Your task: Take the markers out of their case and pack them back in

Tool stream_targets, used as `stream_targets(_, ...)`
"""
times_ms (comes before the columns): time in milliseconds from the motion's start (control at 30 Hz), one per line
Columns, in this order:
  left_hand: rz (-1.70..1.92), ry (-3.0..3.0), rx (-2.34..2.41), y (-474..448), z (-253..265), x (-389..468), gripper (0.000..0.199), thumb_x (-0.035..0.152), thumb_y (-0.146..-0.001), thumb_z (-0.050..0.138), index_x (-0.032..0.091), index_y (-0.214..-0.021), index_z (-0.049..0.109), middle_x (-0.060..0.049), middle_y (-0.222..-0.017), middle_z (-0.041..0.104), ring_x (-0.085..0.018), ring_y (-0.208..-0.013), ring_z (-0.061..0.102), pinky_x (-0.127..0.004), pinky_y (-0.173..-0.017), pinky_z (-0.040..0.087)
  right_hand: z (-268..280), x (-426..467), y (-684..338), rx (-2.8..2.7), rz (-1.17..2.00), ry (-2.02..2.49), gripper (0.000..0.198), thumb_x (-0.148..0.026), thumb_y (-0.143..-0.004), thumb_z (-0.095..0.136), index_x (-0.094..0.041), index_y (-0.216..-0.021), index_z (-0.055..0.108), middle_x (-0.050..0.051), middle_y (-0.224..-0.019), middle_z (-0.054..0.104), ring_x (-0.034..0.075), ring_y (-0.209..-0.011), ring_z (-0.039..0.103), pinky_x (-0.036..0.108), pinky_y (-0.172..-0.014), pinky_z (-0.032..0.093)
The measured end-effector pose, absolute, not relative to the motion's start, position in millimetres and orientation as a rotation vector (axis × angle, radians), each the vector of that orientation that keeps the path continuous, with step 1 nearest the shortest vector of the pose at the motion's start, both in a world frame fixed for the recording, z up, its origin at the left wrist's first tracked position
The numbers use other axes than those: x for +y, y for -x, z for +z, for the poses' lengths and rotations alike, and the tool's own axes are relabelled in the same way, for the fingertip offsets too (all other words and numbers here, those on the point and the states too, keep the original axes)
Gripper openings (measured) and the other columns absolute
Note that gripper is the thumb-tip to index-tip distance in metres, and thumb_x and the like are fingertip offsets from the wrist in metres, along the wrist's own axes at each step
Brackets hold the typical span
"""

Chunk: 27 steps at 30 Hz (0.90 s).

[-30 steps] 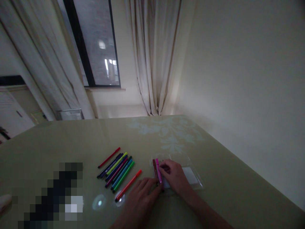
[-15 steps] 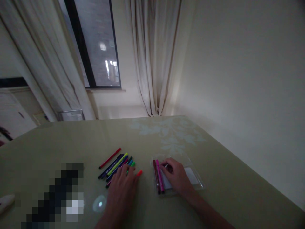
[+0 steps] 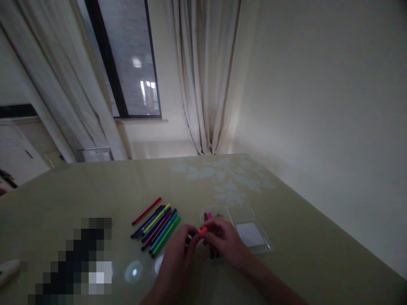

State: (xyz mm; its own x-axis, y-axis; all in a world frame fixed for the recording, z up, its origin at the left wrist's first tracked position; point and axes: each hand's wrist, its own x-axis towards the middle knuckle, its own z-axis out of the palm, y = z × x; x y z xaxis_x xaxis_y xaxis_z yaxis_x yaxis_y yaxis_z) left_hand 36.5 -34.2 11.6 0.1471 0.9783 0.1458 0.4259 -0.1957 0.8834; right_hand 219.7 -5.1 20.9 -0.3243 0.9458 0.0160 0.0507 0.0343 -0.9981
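Note:
An orange-red marker (image 3: 203, 231) is pinched between my left hand (image 3: 182, 249) and my right hand (image 3: 226, 241), both closed, their fingertips meeting at its bright end. The rest of it is hidden by my fingers. Under and behind my right hand lies a clear plastic case (image 3: 269, 245), opened flat, with a white card (image 3: 250, 234) in its right part. A dark red marker (image 3: 206, 216) and a magenta marker (image 3: 210, 215) lie in the left part, partly covered by my hand. Left of my hands is a row of several markers, including a green marker (image 3: 167, 235) and a yellow marker (image 3: 157, 218).
A red marker (image 3: 146, 210) lies slightly apart at the row's far side. A pixelated dark shape (image 3: 76, 258) and a white object (image 3: 9, 269) are on the table (image 3: 127, 182) at the left. A wall (image 3: 333, 127) runs along the right edge; curtains (image 3: 206, 76) hang behind.
My left hand has moved right from the row, bringing the orange-red marker to the case. My right hand has shifted slightly left and now meets it, covering more of the two markers there.

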Motion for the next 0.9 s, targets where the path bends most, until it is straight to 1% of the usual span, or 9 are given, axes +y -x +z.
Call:
stream_targets(100, 1.007, -1.730, 1.366, -34, 11, -34, 0.036, 0.054, -0.103, 0.043, 0.023, -0.104, 0.061, -0.003, -0.091, 0.069, -0.020, -0.076, 0.064, -0.029, -0.069, 0.048, 24, 0, -226, -1.395, 1.366, 1.021, 0.039, -0.051, -0.078, 0.081, -0.019, -0.098, 0.073, 0.007, -0.091, 0.076, 0.022, -0.084, 0.072, 0.031, -0.072, 0.055)
stream_targets(200, 1.042, -1.758, 1.364, -30, 11, -32, 0.035, 0.051, -0.105, 0.042, 0.023, -0.102, 0.062, -0.003, -0.090, 0.068, -0.020, -0.079, 0.064, -0.029, -0.071, 0.047, 27, 6, -235, -1.268, 1.306, 1.001, 0.036, -0.046, -0.078, 0.082, -0.019, -0.101, 0.074, 0.009, -0.099, 0.078, 0.023, -0.090, 0.072, 0.032, -0.077, 0.056)
stream_targets(300, 1.119, -1.774, 1.352, -31, 11, -32, 0.029, 0.048, -0.104, 0.047, 0.023, -0.103, 0.063, -0.003, -0.094, 0.069, -0.019, -0.083, 0.064, -0.029, -0.074, 0.048, 27, 9, -239, -1.146, 1.352, 0.971, 0.038, -0.043, -0.079, 0.083, -0.019, -0.107, 0.074, 0.010, -0.102, 0.079, 0.024, -0.093, 0.073, 0.034, -0.080, 0.057)
stream_targets(500, 1.246, -1.911, 1.377, -36, 8, -36, 0.016, 0.038, -0.100, 0.057, 0.023, -0.099, 0.063, 0.001, -0.085, 0.063, -0.017, -0.075, 0.060, -0.027, -0.069, 0.047, 21, 7, -232, -1.063, 1.472, 0.933, 0.044, -0.045, -0.075, 0.088, -0.017, -0.106, 0.076, 0.011, -0.104, 0.079, 0.026, -0.096, 0.074, 0.038, -0.087, 0.056)
stream_targets(700, 1.312, -1.994, 1.352, -41, 8, -40, 0.004, 0.026, -0.095, 0.065, 0.023, -0.094, 0.063, 0.002, -0.083, 0.062, -0.015, -0.071, 0.060, -0.024, -0.065, 0.048, 22, 6, -232, -1.099, 1.496, 0.945, 0.046, -0.050, -0.076, 0.086, -0.018, -0.108, 0.078, 0.012, -0.102, 0.079, 0.025, -0.091, 0.075, 0.033, -0.076, 0.056)
stream_targets(900, 1.332, -2.116, 1.271, -43, 3, -39, 0.006, 0.018, -0.094, 0.063, 0.024, -0.096, 0.061, 0.001, -0.087, 0.061, -0.013, -0.068, 0.061, -0.023, -0.065, 0.051, 23, 4, -232, -1.130, 1.506, 0.949, 0.049, -0.052, -0.078, 0.084, -0.018, -0.113, 0.078, 0.011, -0.101, 0.079, 0.023, -0.088, 0.074, 0.031, -0.071, 0.054)
